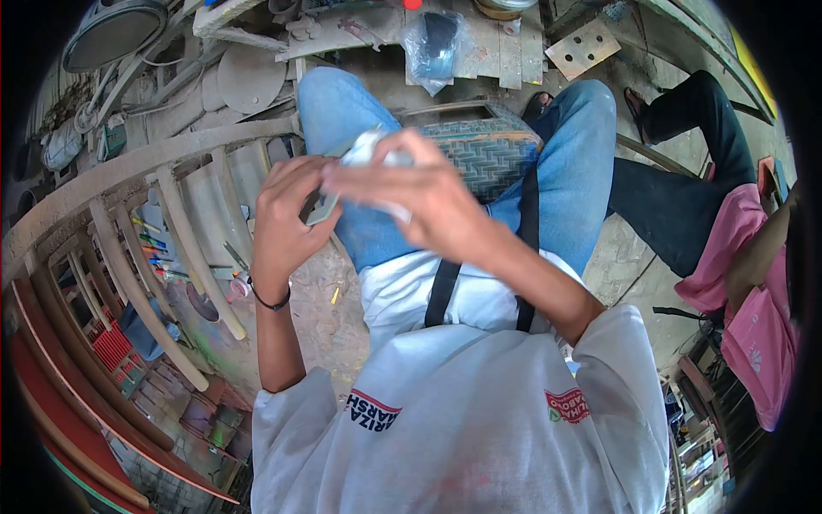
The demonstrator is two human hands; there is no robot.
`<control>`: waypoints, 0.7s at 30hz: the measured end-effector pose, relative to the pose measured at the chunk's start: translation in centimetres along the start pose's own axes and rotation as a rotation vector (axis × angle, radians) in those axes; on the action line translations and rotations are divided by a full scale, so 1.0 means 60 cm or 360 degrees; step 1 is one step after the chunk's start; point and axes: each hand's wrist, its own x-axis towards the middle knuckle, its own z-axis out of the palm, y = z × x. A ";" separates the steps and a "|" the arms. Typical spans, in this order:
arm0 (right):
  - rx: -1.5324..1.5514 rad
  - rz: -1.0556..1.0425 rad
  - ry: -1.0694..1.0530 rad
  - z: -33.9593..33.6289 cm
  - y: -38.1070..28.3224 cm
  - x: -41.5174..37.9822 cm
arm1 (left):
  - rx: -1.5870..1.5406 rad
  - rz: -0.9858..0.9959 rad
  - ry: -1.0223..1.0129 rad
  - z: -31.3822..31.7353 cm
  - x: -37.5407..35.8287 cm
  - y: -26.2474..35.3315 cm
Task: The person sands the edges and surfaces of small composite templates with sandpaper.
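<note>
Above my lap, my left hand (295,206) has its fingers curled round a small pale greenish-grey flat piece (321,210). My right hand (411,184), smeared by motion, grips a crumpled whitish cloth (390,160) and meets the piece at the left fingertips. Part of the piece is hidden behind the fingers, so its full shape cannot be made out. Both hands are over the thigh of the blue jeans, and a dark band circles the left wrist.
A woven-pattern seat or box (484,154) sits between the knees. Ahead is a dusty wooden bench (492,56) with a plastic-wrapped item (434,47). A curved wooden rail (111,184) stands at left, near pens (154,244). A person in pink (741,257) sits at right.
</note>
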 end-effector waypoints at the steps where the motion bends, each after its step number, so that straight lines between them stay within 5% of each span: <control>1: 0.0053 -0.0029 -0.0036 -0.005 -0.028 0.000 | -0.0013 -0.0026 -0.0002 -0.001 -0.001 0.003; 7: -0.0312 0.0147 0.0078 0.002 0.096 0.006 | 0.0014 -0.0022 0.0015 0.006 -0.004 -0.004; 12: 0.0051 -0.0041 -0.0035 0.003 -0.023 0.000 | -0.0028 -0.0060 0.0020 -0.002 -0.005 -0.006; 15: -0.0054 0.0088 0.0145 0.026 0.087 -0.004 | -0.0012 -0.0009 0.0002 0.001 -0.004 -0.006; 17: -0.0543 0.0237 0.0079 0.015 0.168 -0.015 | 0.0035 0.0036 -0.0008 0.002 -0.002 0.001; 21: -0.0351 0.0306 0.0109 -0.010 0.132 0.000 | -0.0044 -0.0152 0.0073 -0.011 0.000 0.018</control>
